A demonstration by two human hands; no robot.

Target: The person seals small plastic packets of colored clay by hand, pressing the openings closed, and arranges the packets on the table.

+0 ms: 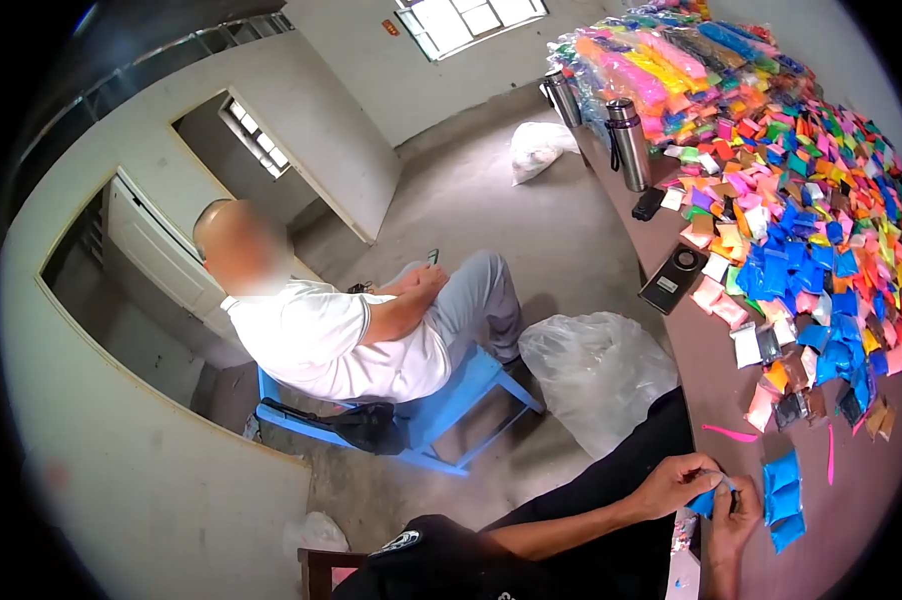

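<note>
Near the table's edge, my left hand point(679, 486) and my right hand point(735, 512) meet, fingertips pinched together on a small blue packet point(704, 502). Fingers cover part of the packet. Just right of my right hand lies a strip of joined blue packets point(784, 500) on the brown table point(711, 400). Thin pink plastic sticks, one beside my hands point(729, 433) and another farther right point(831, 455), rest on the tabletop. Beyond them spreads a large heap of small coloured packets point(771, 260), with blue ones on its near side.
Two steel flasks point(628, 150) point(563, 100), a phone point(673, 278) and a small black object point(648, 204) stand or lie along the table edge. A clear plastic bag point(599, 375) is on the floor. Another person point(311, 335) sits on a blue chair point(461, 400) holding a phone.
</note>
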